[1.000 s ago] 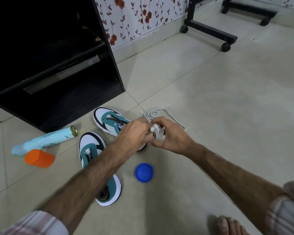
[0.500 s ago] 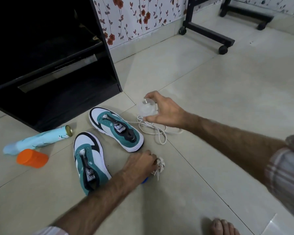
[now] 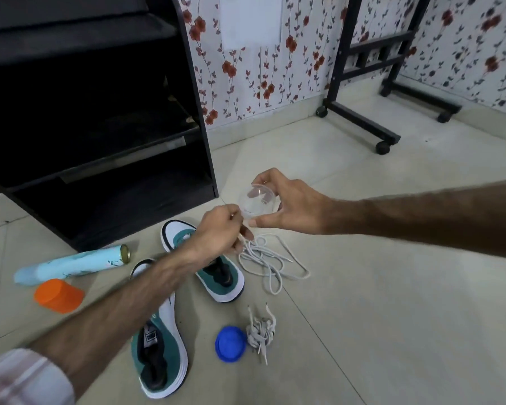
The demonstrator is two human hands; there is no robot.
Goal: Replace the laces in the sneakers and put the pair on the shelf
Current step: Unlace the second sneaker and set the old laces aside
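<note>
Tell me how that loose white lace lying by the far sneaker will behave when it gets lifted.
The white lace will likely be floppy: it lies in slack, overlapping loops on the floor. It will probably hang and trail instead of holding shape. It may snag, since the loops cross; the left hand seems to hold one end.

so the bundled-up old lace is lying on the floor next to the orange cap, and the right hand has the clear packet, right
Not quite. In the head view the bundled lace lies on the floor beside the blue cap, touching or nearly so. The orange cap sits well away, by the spray can. The rest holds: the right hand does hold the clear packet.
</note>
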